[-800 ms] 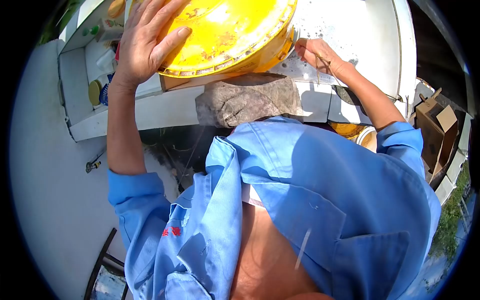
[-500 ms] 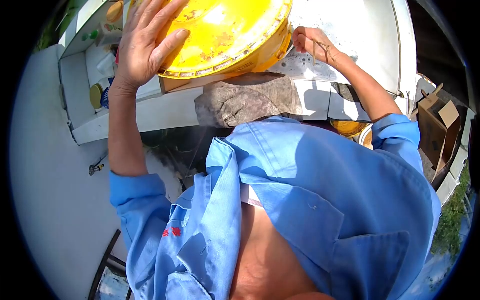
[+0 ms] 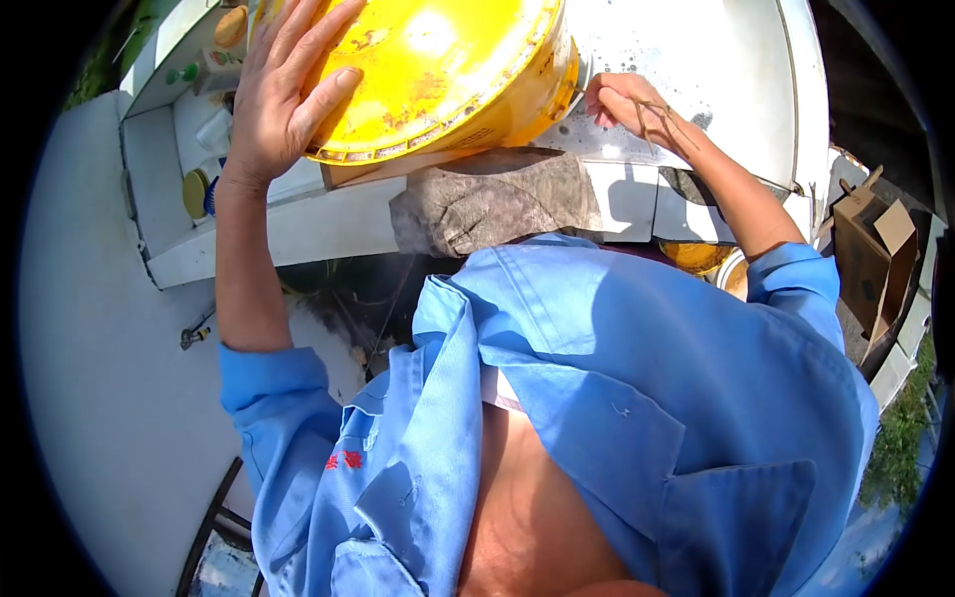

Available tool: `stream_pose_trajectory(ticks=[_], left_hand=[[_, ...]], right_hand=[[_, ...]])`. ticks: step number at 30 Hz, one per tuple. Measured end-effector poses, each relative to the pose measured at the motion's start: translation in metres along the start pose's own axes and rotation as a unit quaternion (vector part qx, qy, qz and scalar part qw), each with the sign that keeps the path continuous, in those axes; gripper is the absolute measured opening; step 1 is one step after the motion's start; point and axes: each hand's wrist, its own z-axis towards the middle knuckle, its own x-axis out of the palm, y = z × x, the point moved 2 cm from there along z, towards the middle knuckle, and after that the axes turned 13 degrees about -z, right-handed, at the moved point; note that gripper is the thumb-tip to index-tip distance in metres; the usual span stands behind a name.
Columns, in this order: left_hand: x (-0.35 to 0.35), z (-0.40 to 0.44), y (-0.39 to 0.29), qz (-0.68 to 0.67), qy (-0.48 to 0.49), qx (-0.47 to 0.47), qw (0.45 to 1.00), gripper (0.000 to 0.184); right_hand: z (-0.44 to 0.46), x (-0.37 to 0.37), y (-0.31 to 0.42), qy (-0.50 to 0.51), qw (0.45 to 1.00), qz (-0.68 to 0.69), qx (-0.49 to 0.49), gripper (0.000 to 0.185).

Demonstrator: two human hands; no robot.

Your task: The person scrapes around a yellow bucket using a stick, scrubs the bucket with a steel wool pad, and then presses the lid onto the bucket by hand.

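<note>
- Across the centre and bottom of the frame: a blue jacket (image 3: 597, 398), woven cloth with stitched seams, pocket flaps and folds, worn by the person.
- Across the top: a white worktop (image 3: 726, 60), smooth and hard, its right part speckled dark, its front edge jointed.
- At upper centre: the yellow bucket (image 3: 438, 90), on the worktop. Its round, glossy face is stained with rust-brown patches and bears a strong glare; a ridged rim rings it, and the curved wall shows at lower right with dark print.
- Below the bucket: a grey-brown cloth (image 3: 497, 199), coarse and creased, draped over the worktop's front edge.
- At right: an open cardboard box (image 3: 870, 259), brown and angular, one flap raised.
- At upper left: the left hand (image 3: 269, 114), fingers spread wide, laid against the bucket's left side and face.
- At upper right: the right hand (image 3: 622, 99), fingers curled narrowly beside the bucket; whether they hold anything cannot be told.
- Around the right wrist: thin tan strands (image 3: 657, 121), looped.
</note>
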Motion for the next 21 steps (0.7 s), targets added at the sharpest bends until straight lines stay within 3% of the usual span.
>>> stream_pose_trajectory(ticks=[3, 5, 7, 9, 10, 11, 12, 13, 14, 15, 16, 17, 19, 20, 21], left_hand=[[-0.003, -0.005, 0.001, -0.031, 0.013, -0.007, 0.999, 0.05], [-0.003, -0.011, 0.007, -0.056, 0.003, -0.081, 0.995, 0.049], [-0.001, -0.012, 0.007, -0.038, 0.001, -0.084, 0.996, 0.049], [-0.002, -0.012, 0.005, 0.011, -0.03, -0.022, 0.999, 0.042], [0.006, -0.013, 0.024, -0.099, -0.011, 0.025, 0.995, 0.049], [0.011, -0.022, 0.036, 0.077, -0.048, 0.046, 0.995, 0.057], [0.017, -0.025, 0.031, 0.025, -0.148, -0.008, 0.989, 0.049], [0.026, -0.028, 0.022, -0.029, -0.244, -0.062, 0.967, 0.042], [0.034, -0.032, 0.02, -0.083, -0.306, -0.096, 0.944, 0.042], [0.04, -0.034, 0.009, -0.083, -0.304, -0.091, 0.945, 0.042], [0.048, -0.039, 0.003, -0.309, -0.35, -0.219, 0.857, 0.042], [0.057, -0.043, -0.001, -0.511, -0.367, -0.334, 0.702, 0.043], [0.062, -0.037, -0.005, -0.523, -0.353, -0.34, 0.697, 0.044], [0.062, -0.036, -0.007, -0.534, -0.344, -0.348, 0.69, 0.045], [0.056, -0.032, 0.006, -0.479, -0.304, -0.317, 0.76, 0.045]], right_hand=[[-0.003, -0.009, 0.002, 0.045, 0.992, 0.101, 0.059, 0.027], [-0.001, -0.019, -0.004, -0.032, 0.991, 0.125, 0.026, 0.028], [0.011, -0.026, -0.009, -0.138, 0.977, 0.159, 0.028, 0.028], [0.011, -0.043, -0.001, -0.152, 0.966, 0.185, -0.1, 0.028], [0.021, -0.042, -0.005, -0.155, 0.965, 0.183, -0.108, 0.028], [0.036, -0.036, -0.019, -0.195, 0.971, 0.134, -0.038, 0.029], [0.05, -0.032, -0.032, -0.235, 0.968, 0.086, 0.034, 0.03], [0.058, -0.028, -0.037, -0.215, 0.974, 0.067, 0.033, 0.033], [0.06, -0.024, -0.031, -0.214, 0.974, 0.073, 0.025, 0.03], [0.062, -0.02, -0.023, -0.214, 0.974, 0.078, 0.019, 0.026], [0.063, -0.017, -0.022, -0.208, 0.972, 0.108, 0.018, 0.031], [0.061, -0.017, -0.019, -0.21, 0.971, 0.11, 0.021, 0.031], [0.055, -0.018, -0.01, -0.208, 0.977, -0.033, 0.009, 0.035], [0.072, -0.007, -0.043, -0.23, 0.969, 0.085, 0.009, 0.039], [0.067, -0.007, -0.043, -0.225, 0.971, 0.085, 0.01, 0.039]])
